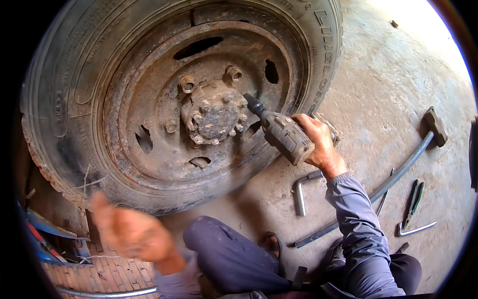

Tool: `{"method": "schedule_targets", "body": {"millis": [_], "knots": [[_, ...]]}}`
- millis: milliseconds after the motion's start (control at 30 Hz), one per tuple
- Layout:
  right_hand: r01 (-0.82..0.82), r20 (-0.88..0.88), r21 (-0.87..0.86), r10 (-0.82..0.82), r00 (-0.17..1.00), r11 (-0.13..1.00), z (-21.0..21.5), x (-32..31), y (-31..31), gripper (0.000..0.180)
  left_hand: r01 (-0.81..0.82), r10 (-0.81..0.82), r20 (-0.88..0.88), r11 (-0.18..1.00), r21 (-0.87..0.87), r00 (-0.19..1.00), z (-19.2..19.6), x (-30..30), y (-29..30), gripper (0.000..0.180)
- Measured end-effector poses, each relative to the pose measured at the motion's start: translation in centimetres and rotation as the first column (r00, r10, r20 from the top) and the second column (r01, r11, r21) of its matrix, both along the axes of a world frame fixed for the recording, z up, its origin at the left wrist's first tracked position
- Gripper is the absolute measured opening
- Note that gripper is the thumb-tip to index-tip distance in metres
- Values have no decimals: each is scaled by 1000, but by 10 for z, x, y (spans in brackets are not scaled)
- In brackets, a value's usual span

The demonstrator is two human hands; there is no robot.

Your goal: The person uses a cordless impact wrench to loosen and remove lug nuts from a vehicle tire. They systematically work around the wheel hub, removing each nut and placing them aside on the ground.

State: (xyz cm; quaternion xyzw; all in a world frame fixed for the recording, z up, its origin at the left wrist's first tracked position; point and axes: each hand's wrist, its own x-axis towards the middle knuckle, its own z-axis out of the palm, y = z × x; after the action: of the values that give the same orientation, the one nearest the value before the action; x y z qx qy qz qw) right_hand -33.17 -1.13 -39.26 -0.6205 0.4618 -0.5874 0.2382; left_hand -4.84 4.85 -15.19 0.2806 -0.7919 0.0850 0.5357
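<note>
My right hand (318, 142) grips a dusty cordless impact wrench (285, 133). The wrench's dark socket (254, 104) points into the rusty wheel (149, 92), just right of the hub (216, 117); whatever sits at its tip is hidden. Two large nuts stand out above the hub, a left one (187, 83) and a right one (233, 74). Several small bolts ring the hub's face. My left hand (132, 231) is raised near the lower left of the tyre (64, 144), apart from it. Motion smears its fingers.
On the concrete at right lie a long-handled sledgehammer (411, 160), green-handled pliers (414, 202) and a bent metal key (418, 229). An L-shaped wrench (299, 195) lies below the impact wrench. Blue and red items (47, 239) stand at lower left, by brick paving (117, 274).
</note>
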Motion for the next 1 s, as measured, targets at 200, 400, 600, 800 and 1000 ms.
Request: {"method": "schedule_targets", "body": {"millis": [200,400,600,800,1000], "knots": [[57,6,-35,-57,998,998,-10,6,7,54,145,-287,252,875,461,924,-81,-80,-12,68],[76,59,2,-76,995,997,-11,11,6,49,237,-454,238,763,602,858,-97,-83,0,58],[-22,16,-3,22,1000,1000,-11,6,1,40,234,-467,241,747,622,851,-98,-84,-1,59],[-54,-35,22,54,998,998,-18,5,-2,40,222,-464,268,759,612,845,-100,-87,1,59],[-134,65,100,128,990,986,-31,23,-5,43,199,-440,261,758,622,859,-99,-80,4,55]]}}
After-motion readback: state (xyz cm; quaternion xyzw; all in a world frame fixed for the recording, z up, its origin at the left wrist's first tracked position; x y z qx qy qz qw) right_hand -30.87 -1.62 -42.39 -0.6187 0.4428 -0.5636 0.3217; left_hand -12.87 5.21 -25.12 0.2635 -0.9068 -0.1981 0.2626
